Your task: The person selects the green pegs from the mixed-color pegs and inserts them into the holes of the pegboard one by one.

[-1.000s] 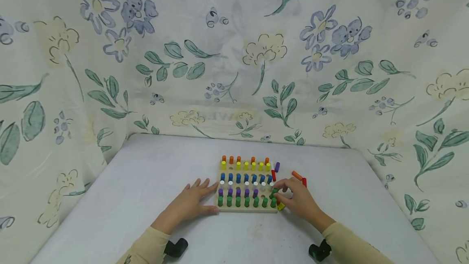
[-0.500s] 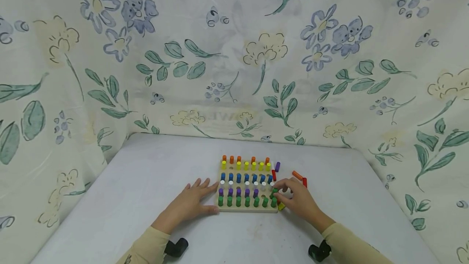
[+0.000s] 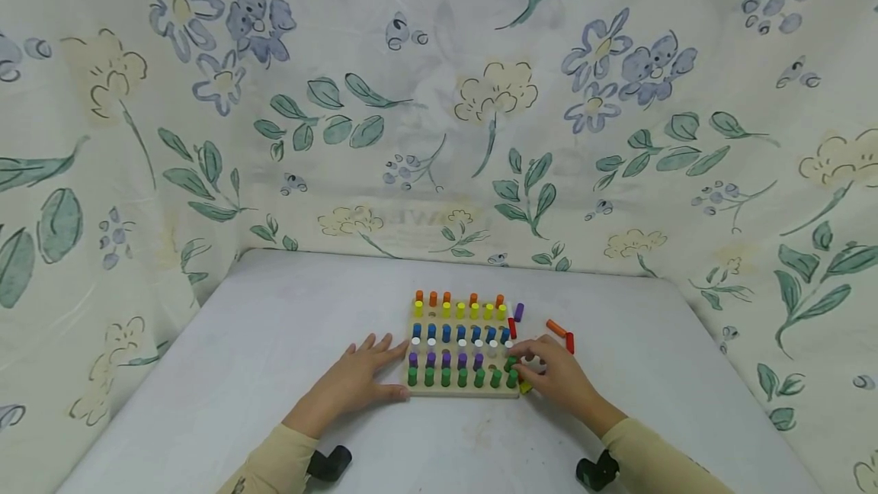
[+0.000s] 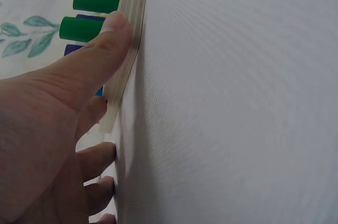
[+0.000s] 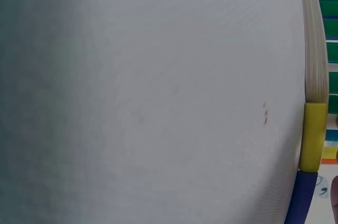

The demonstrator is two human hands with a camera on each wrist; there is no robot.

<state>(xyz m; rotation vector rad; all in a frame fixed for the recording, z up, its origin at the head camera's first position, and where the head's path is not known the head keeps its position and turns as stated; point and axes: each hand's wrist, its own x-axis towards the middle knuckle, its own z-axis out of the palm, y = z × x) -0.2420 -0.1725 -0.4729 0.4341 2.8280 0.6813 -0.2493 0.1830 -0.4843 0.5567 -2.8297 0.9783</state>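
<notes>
A wooden pegboard [image 3: 461, 393] lies on the table, with rows of orange, yellow, blue, white, purple and green pegs standing in it. My left hand [image 3: 357, 378] rests at the board's left side, fingers spread. In the left wrist view its thumb [image 4: 108, 42] presses against the wooden edge. At the right end of the purple row, my right hand [image 3: 561, 373] pinches a green peg [image 3: 511, 364] between thumb and forefinger. Whether that peg sits in a hole cannot be made out. Only slivers of this hand's fingertips show in the right wrist view.
Loose pegs lie right of the board: a purple peg [image 3: 519, 312], a red peg [image 3: 511, 327], an orange peg [image 3: 556, 328] and another red peg [image 3: 570, 342]. A yellow peg [image 5: 313, 137] lies against the board's corner, beside a dark blue or purple peg [image 5: 302, 197].
The green peg in my right hand has shifted slightly left and down and looks more upright. My left hand has stayed in place.
</notes>
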